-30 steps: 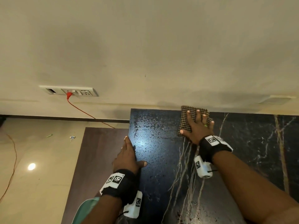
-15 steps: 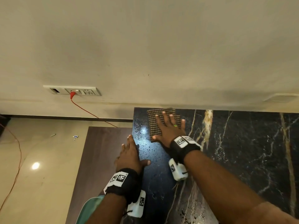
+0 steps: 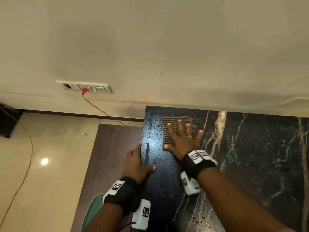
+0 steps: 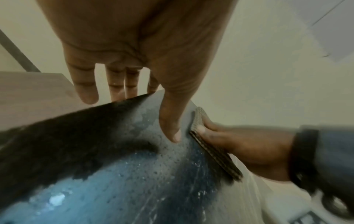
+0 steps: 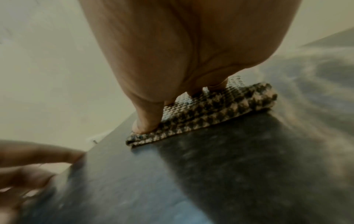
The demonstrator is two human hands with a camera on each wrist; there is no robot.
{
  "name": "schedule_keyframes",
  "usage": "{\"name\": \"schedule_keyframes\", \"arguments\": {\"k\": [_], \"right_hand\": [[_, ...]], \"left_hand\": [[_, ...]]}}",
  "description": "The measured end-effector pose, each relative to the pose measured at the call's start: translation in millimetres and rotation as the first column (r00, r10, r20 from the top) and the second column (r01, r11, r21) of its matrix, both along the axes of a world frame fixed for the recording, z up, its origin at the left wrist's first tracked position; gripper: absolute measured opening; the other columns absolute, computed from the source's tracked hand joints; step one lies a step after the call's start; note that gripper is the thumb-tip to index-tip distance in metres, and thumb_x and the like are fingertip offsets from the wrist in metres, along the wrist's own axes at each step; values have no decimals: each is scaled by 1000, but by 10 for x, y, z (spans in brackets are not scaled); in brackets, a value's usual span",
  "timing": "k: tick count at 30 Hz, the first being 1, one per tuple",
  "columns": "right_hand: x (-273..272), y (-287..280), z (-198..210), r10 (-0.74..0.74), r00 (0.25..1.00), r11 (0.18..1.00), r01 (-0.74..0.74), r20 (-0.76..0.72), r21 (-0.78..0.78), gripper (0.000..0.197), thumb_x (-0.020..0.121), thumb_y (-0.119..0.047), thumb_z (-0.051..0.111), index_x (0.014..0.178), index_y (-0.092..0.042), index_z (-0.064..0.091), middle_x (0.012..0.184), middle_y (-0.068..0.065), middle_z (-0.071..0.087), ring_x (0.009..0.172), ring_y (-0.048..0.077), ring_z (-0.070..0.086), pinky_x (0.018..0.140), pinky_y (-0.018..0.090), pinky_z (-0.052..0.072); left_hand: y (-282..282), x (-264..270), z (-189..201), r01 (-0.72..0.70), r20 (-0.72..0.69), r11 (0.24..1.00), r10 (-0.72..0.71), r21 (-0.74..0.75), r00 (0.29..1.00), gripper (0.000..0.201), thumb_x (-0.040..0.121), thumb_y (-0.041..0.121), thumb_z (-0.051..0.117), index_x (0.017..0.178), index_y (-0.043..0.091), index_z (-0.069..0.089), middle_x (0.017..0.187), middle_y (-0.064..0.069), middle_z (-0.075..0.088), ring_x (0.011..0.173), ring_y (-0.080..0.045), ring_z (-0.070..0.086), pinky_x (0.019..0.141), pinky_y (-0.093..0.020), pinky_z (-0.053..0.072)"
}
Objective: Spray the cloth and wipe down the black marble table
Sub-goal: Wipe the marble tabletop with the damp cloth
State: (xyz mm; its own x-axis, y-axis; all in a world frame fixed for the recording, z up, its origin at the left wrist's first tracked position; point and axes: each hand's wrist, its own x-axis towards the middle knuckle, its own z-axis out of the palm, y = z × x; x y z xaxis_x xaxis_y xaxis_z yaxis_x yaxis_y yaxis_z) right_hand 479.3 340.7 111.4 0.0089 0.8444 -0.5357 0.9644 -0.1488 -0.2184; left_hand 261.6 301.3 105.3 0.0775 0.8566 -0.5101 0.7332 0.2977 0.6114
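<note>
The black marble table [image 3: 250,156] has white and gold veins, and its left strip is beaded with droplets. A folded brown checked cloth [image 3: 166,136] lies near the far left corner. My right hand [image 3: 182,139] presses flat on it with fingers spread. In the right wrist view the thumb and fingers of that hand [image 5: 191,45] bear down on the cloth [image 5: 220,109]. My left hand [image 3: 135,163] rests on the table's left edge. Its thumb [image 4: 170,121] lies on the wet top and its straight fingers hang past the edge, holding nothing. No spray bottle is in view.
A cream wall runs right behind the table. A socket strip [image 3: 85,87] holds a red plug with an orange cable [image 3: 103,113] trailing to the tiled floor [image 3: 41,164]. A lower brown wooden surface [image 3: 110,156] adjoins the table's left side. A green item [image 3: 93,210] shows under my left forearm.
My right hand has slid the cloth left along the far edge, from mid-table to near the left corner. The left hand has stayed on the table's left edge.
</note>
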Motion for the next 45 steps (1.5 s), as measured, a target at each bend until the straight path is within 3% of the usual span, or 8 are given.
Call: {"name": "schedule_keyframes", "arguments": {"k": [4, 7, 18, 25, 31, 35, 42, 45], "right_hand": [[-765, -71, -23, 139, 990, 990, -139, -22, -5, 85, 91, -68, 46, 152, -49, -11, 164, -3, -26, 150, 33, -23, 105, 70, -26], [-736, -142, 9, 121, 993, 993, -121, 1, -14, 83, 92, -67, 44, 154, -47, -7, 165, -7, -23, 152, 29, -21, 105, 71, -25], [1271, -825, 79, -245, 953, 949, 274, 178, -158, 86, 88, -80, 31, 151, -50, -19, 162, -4, -31, 150, 35, -23, 109, 78, -8], [-3, -731, 58, -84, 996, 996, 85, 15, -30, 85, 91, -73, 40, 150, -52, -17, 158, -4, -35, 148, 37, -26, 107, 73, -21], [-1009, -719, 9, 86, 996, 996, -86, 8, -2, 83, 90, -68, 47, 152, -52, -7, 166, -7, -20, 152, 32, -20, 105, 70, -24], [-584, -887, 40, 43, 999, 999, -43, 17, -18, 84, 90, -71, 43, 151, -52, -11, 164, -11, -24, 152, 27, -20, 106, 73, -19], [1008, -1484, 141, -266, 948, 938, 297, 176, -178, 85, 86, -83, 27, 150, -51, -21, 159, -8, -33, 152, 30, -18, 109, 78, -9], [1019, -1466, 138, -255, 948, 943, 287, 189, -170, 85, 90, -78, 29, 152, -46, -18, 162, -3, -30, 152, 33, -19, 111, 76, -6]], "left_hand": [[-48, 25, 41, 51, -118, 998, -46, 36, 992, 88, 67, 31, 87, 142, 19, 42, 129, -10, 45, 118, -30, 50, 99, -37, 43], [-64, 22, 72, 64, -117, 998, -61, 20, 991, 92, 68, 33, 86, 145, 20, 38, 131, -10, 44, 118, -29, 49, 101, -39, 44], [-240, -69, 53, 38, -85, 997, -33, 61, 996, 77, 83, 47, 72, 147, 23, 38, 128, -8, 49, 117, -28, 50, 103, -39, 43], [-425, -128, 84, 21, -59, 1000, -21, -4, 998, 65, 87, 5, 57, 148, 16, 39, 131, -13, 45, 118, -32, 49, 106, -41, 40], [-562, -157, 85, 21, -30, 999, -20, 26, 999, 63, 88, 9, 58, 147, 20, 39, 133, -15, 45, 121, -33, 48, 105, -40, 37], [-579, -157, 81, 46, -62, 999, -45, 3, 997, 65, 88, 12, 58, 148, 22, 35, 135, -14, 45, 122, -33, 48, 106, -43, 39], [-709, -176, 76, 63, -137, 998, -60, 18, 989, 72, 93, 30, 61, 154, 22, 25, 137, -11, 43, 123, -30, 47, 106, -42, 40], [-795, -175, 64, 44, -130, 998, -38, 43, 991, 67, 95, 34, 58, 153, 19, 28, 138, -10, 43, 124, -29, 46, 109, -42, 39]]}}
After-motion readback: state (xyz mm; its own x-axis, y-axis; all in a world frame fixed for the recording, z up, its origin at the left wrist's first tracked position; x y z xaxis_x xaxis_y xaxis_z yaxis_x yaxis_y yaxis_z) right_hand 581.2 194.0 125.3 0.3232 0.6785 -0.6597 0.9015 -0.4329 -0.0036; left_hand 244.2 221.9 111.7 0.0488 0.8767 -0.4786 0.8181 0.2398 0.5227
